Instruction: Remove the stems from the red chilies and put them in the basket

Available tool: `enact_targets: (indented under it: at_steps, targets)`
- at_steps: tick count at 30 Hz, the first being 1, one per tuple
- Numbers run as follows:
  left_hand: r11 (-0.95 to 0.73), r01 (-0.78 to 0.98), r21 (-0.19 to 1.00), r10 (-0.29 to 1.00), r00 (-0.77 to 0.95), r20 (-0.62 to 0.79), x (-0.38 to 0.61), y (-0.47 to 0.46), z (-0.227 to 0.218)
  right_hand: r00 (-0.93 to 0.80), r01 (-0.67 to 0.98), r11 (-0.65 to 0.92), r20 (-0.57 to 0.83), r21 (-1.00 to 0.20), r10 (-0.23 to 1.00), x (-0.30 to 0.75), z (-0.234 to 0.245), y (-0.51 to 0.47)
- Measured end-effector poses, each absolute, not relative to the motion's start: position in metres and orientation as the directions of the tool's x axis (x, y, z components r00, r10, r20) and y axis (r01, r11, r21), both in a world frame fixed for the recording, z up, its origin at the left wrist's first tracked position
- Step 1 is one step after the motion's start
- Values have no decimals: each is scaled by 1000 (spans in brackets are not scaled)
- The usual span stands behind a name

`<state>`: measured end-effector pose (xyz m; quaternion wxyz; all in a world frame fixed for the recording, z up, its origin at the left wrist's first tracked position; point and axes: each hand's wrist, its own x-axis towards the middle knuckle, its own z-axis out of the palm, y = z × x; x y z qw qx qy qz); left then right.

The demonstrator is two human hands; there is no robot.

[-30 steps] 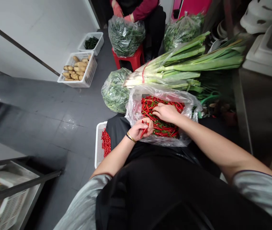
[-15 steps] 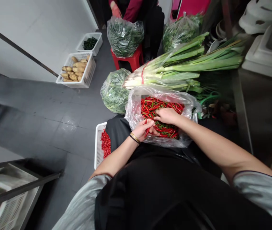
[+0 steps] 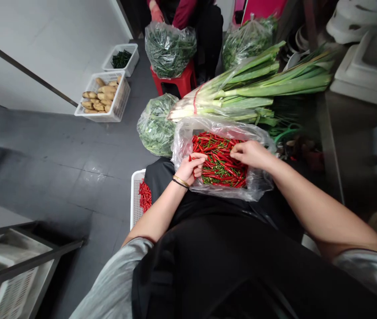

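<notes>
A clear plastic bag (image 3: 258, 186) full of red chilies (image 3: 220, 161) rests on my lap. My left hand (image 3: 191, 167) is curled at the bag's left edge and closed on red chilies. Over the right side of the pile, my right hand (image 3: 250, 153) has its fingers pinched together on a chili. A white basket (image 3: 136, 201) holding loose red chilies stands on the floor by my left knee.
Leeks (image 3: 255, 86) lie across bags of greens (image 3: 157, 126) ahead. Another person in a red sleeve (image 3: 183, 13) sits behind a bag of greens on a red stool (image 3: 175, 82). White baskets of ginger (image 3: 104, 97) and greens (image 3: 120, 58) stand by the wall. A metal rack (image 3: 19, 261) is at lower left.
My left hand rose from the bag's front edge to its left edge with the chilies. My right hand shifted right across the pile and pinched shut.
</notes>
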<state>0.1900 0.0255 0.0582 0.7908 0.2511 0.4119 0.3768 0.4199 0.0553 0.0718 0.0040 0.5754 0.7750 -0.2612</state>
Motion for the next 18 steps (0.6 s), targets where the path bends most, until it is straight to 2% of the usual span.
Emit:
enact_targets:
  at_steps: [3,5,6,8,10,12,13,15,16,18]
  targets:
    - [610,-387,692,789,378,-484,190,25,56,-352,936,314,-397,-159,848,399,56,44]
    - [615,-342,710,784,357,-507,191,21,55,-343,935,346,-440,-76,830,389,50,45]
    - [605,-314,732,791,340,-508,192,19,56,-347,933,351,-433,-74,832,388,50,48]
    - [550,-243,799,827,295,-479,194,16,59,-379,925,331,-391,-185,839,393,57,54]
    - [465,-140,874,866,276,-416,197,18,64,-424,856,241,-354,-458,833,402,70,58]
    - [388,-30,921,874,328,-357,204,22,69,-495,661,119,-311,-741,812,408,84,56]
    - [366,12,930,859,380,-343,209,24,71,-521,556,83,-269,-827,810,409,89,52]
    - [370,48,928,806,479,-347,217,26,73,-515,448,128,-139,-885,846,405,95,42]
    - [398,47,916,779,510,-365,221,26,72,-476,461,198,-53,-865,878,402,95,37]
    - [477,30,878,734,535,-417,224,23,70,-366,587,325,115,-742,924,399,90,29]
